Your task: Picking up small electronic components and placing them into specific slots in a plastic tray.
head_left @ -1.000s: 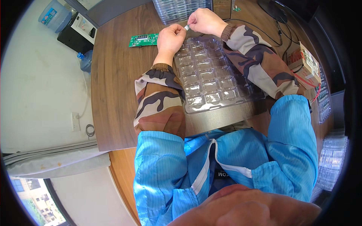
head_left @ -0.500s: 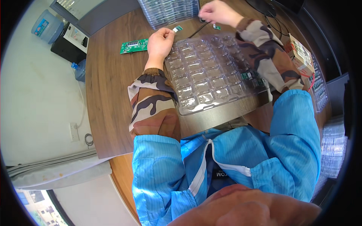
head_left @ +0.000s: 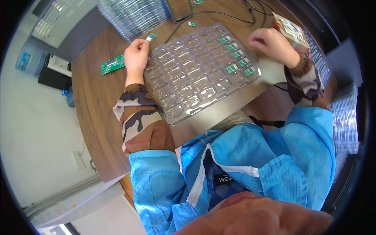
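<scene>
Left hand [head_left: 136,58]: thumb and fingers pinched on a small green-and-white board [head_left: 151,37], which juts beyond the fingertips. I read its long axis as slanting from near left to far right. A larger green board [head_left: 111,65] lies just left of that hand. Clear compartment tray [head_left: 188,70] spreads right and near of the pinched piece, between the hands; several small boards [head_left: 243,62] sit in its right-side pockets. Right hand [head_left: 271,45]: past the tray's right edge, fingers curled; I cannot tell whether it grips anything. Left is plainly nearer the piece.

Room: white wall [head_left: 35,125], water dispenser [head_left: 55,80] at left. Brown wood-grain table [head_left: 92,117] carries stacked clear trays [head_left: 133,17] far left, one loose board [head_left: 192,24] beyond the tray, carton [head_left: 291,33] right.
</scene>
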A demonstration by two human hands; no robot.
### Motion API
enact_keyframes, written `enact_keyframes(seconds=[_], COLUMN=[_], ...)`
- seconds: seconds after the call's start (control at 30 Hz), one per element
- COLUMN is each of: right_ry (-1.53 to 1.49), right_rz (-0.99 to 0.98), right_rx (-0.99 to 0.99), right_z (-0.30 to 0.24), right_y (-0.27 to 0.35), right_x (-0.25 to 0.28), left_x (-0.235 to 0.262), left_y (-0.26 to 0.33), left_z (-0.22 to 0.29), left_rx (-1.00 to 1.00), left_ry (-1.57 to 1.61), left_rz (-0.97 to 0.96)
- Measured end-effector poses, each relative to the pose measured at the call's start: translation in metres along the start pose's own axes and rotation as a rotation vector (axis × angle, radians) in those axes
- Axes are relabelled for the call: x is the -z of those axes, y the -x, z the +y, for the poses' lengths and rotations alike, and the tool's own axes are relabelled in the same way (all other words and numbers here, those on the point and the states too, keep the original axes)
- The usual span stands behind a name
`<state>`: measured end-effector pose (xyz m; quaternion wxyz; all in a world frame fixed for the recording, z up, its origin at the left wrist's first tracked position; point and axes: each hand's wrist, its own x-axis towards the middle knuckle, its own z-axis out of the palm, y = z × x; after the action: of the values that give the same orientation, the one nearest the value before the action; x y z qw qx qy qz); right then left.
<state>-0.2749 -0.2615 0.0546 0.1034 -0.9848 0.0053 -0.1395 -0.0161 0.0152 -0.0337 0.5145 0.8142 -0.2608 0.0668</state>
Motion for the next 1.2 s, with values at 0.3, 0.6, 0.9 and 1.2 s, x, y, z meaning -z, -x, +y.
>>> enact_keyframes(seconds=[0.3,0.6,0.9,1.2], right_ry=[0.711,0.671,0.522,0.456], right_rz=[-0.098,-0.351,-0.036,-0.029], right_rx=[-0.283,-0.551,-0.477,-0.406], right_z=[0.019,0.039,0.073,0.084], right_y=[0.134,0.144,0.151,0.158], right_x=[0.019,0.009,-0.005,-0.007], left_x=[0.007,0.003,0.000,0.003], left_y=[-0.004,0.003,-0.003,-0.002], left_z=[0.003,0.004,0.004,0.001], left_rx=[-0.029,-0.022,-0.033,-0.014], left_ry=[0.027,0.152,0.138,0.075], left_rz=[-0.039,-0.057,-0.051,-0.030])
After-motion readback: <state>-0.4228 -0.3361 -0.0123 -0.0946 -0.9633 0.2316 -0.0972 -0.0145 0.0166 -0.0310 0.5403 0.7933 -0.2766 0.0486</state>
